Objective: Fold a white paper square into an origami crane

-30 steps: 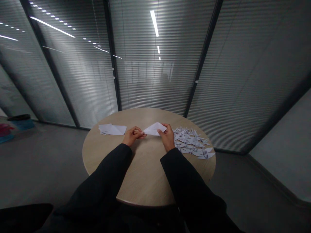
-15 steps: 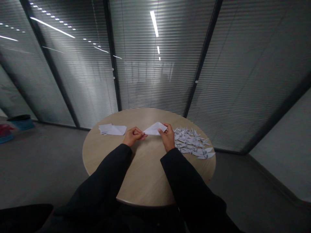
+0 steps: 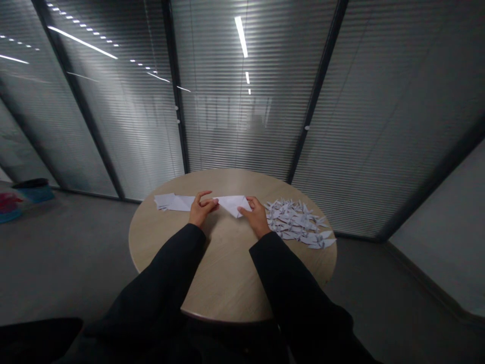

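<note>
Two bare hands work at the middle of one round wooden table (image 3: 227, 283), whose pale, finely grained top has a smooth curved rim. Between them lies one folded white paper (image 3: 234, 205), a crisp triangle with its point toward 6 o'clock, held just above the tabletop or resting on it; the view does not settle which. The left hand (image 3: 202, 211) pinches the paper's left corner with its curled fingers, while its index finger lifts apart. The right hand (image 3: 255, 217) grips the paper's right side between thumb and fingers.

At 10 o'clock from the paper, just beside the left hand, sits one loose stack of white paper sheets (image 3: 176, 202); its sheets are too closely layered to count. At 3 o'clock, just beside the right hand, spreads one pile of folded paper cranes (image 3: 297, 222), dozens of them, with sharp, pointed wings and necks, overlapping and reaching near the rim. The far rim curves close beyond the folded paper at 12 o'clock. Two black sleeves (image 3: 162, 273) run back from the wrists toward 6 o'clock.
</note>
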A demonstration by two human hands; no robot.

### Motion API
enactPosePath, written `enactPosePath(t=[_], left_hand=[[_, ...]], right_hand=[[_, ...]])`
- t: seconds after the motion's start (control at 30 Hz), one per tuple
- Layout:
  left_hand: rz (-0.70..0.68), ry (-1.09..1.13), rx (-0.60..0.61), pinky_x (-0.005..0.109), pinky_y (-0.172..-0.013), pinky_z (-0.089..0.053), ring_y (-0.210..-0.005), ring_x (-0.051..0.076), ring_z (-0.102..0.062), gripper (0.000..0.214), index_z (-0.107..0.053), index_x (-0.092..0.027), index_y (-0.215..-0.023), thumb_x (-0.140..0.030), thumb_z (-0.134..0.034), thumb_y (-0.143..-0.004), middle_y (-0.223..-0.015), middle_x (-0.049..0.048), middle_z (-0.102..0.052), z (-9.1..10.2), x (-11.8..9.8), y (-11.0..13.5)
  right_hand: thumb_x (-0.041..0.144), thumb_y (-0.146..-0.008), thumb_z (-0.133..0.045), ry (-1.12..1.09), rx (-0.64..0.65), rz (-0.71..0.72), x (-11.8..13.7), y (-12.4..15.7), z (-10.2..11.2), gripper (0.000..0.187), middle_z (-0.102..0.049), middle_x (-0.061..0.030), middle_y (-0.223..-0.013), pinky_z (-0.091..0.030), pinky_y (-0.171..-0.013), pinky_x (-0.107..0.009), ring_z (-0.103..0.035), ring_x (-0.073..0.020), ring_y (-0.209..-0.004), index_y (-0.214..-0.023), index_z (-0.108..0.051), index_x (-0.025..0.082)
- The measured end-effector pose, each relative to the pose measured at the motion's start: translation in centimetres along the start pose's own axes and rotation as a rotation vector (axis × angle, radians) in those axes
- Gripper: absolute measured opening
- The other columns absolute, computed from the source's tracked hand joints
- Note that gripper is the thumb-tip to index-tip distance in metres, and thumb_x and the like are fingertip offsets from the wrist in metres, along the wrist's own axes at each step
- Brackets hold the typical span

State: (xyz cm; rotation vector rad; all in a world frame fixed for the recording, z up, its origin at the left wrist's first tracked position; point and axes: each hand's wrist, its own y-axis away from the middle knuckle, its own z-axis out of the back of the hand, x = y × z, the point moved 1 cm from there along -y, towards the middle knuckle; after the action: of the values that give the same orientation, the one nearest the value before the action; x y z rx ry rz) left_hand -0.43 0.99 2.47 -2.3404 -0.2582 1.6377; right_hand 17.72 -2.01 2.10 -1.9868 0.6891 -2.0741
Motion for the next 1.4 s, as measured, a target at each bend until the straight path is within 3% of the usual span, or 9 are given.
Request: enactPosePath(t=[0.13, 0.23, 0.37, 0.57, 0.93, 1.2, 1.4], left_hand=[[0.057, -0.058, 0.076, 0.032, -0.068, -0.054, -0.063, 0.015, -0.065, 0.061, -0.053, -0.014, -0.104, -0.032, -0.081, -0.053, -0.066, 0.0006, -0.066, -0.6, 0.7, 0.3], [0.068, -0.088, 0.066, 0.032, -0.065, -0.054, -0.060, 0.016, -0.065, 0.059, -0.054, -0.014, -0.101, -0.031, -0.081, -0.052, -0.063, 0.0005, -0.066, -0.9, 0.8, 0.6], [0.062, -0.072, 0.038, 0.031, -0.064, -0.053, -0.063, 0.017, -0.066, 0.061, -0.052, -0.015, -0.102, -0.031, -0.082, -0.051, -0.070, 0.0033, -0.069, -1.0, 0.5, 0.6], [0.084, -0.122, 0.045, 0.027, -0.057, -0.048, -0.057, 0.017, -0.063, 0.061, -0.052, -0.016, -0.100, -0.031, -0.082, -0.049, -0.063, 0.0014, -0.067, -0.9, 0.5, 0.5], [0.136, -0.086, 0.183, 0.027, -0.058, -0.049, -0.055, 0.014, -0.062, 0.048, -0.058, -0.014, -0.081, -0.036, -0.083, -0.047, -0.064, 0.0029, -0.069, -1.4, 0.6, 0.6], [0.068, -0.108, 0.010, 0.029, -0.063, -0.051, -0.060, 0.015, -0.062, 0.043, -0.066, -0.012, -0.074, -0.041, -0.082, -0.047, -0.065, 0.0036, -0.067, -1.0, 0.5, 0.4], [0.077, -0.100, 0.026, 0.027, -0.060, -0.051, -0.057, 0.014, -0.060, 0.047, -0.066, -0.012, -0.072, -0.046, -0.082, -0.044, -0.064, 0.0033, -0.067, -0.9, 0.5, 0.2]], right_hand=[[0.029, -0.061, -0.067, -0.003, 0.015, 0.007, 0.2, 0.5, -0.4, 0.036, -0.067, -0.0064, -0.089, -0.048, -0.074, -0.032, -0.063, -0.0195, -0.081, -0.092, -0.053, 0.018], [0.028, -0.060, -0.068, -0.025, 0.044, -0.033, 0.3, 0.6, -0.5, 0.038, -0.067, -0.0057, -0.088, -0.048, -0.073, -0.031, -0.063, -0.0186, -0.079, -0.093, -0.052, 0.017], [0.026, -0.056, -0.071, -0.059, 0.182, -0.132, 0.1, 0.8, -0.7, 0.041, -0.067, -0.0028, -0.083, -0.048, -0.067, -0.029, -0.063, -0.0165, -0.073, -0.091, -0.052, 0.017], [0.025, -0.053, -0.074, -0.030, 0.322, -0.162, -0.6, 1.1, -1.1, 0.038, -0.066, -0.0007, -0.079, -0.046, -0.061, -0.025, -0.061, -0.0145, -0.070, -0.086, -0.057, 0.017], [0.030, -0.055, -0.074, 0.167, 0.305, -0.134, -1.0, 0.9, -0.9, 0.036, -0.065, -0.0015, -0.079, -0.044, -0.061, -0.025, -0.059, -0.0156, -0.071, -0.084, -0.062, 0.014], [0.025, -0.058, -0.073, 0.277, 0.338, -0.076, -0.4, 1.2, -0.9, 0.029, -0.066, -0.0015, -0.078, -0.043, -0.060, -0.024, -0.058, -0.0153, -0.069, -0.084, -0.065, 0.014], [0.025, -0.058, -0.074, 0.278, 0.343, -0.096, -0.9, 1.1, -0.8, 0.030, -0.066, -0.0013, -0.077, -0.044, -0.059, -0.024, -0.058, -0.0147, -0.068, -0.084, -0.066, 0.014]])
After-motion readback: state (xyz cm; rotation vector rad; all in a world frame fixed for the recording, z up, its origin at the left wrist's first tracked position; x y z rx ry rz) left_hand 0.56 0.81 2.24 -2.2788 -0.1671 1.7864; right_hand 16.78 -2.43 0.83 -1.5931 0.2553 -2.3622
